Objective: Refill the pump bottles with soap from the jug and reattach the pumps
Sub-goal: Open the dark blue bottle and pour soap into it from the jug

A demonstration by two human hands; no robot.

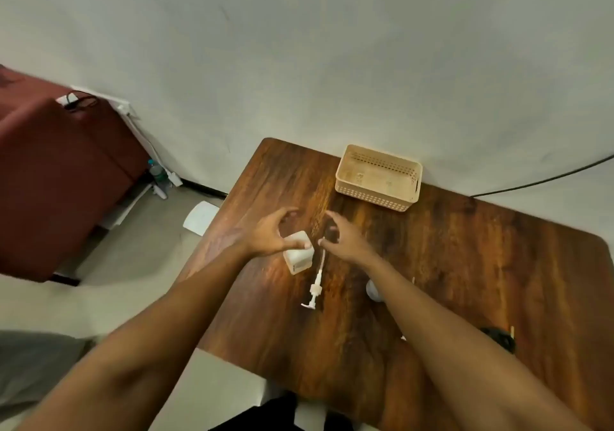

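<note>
A small white square bottle [298,255] stands without its pump on the wooden table [465,264]. My left hand [269,236] hovers over its far left side with the fingers spread and arched; the thumb tip rests by the bottle's top. A white pump [314,289] with its long dip tube lies flat on the table just right of the bottle, head toward me. My right hand [344,237] is at the tube's far end, fingers apart and curled, the thumb close to the tube tip. No jug is in view.
A beige perforated basket [378,178] stands at the table's back edge by the wall. My right forearm partly hides a white rounded object [372,290]. A black item [500,337] lies at the right. A dark red bed [50,171] is to the left.
</note>
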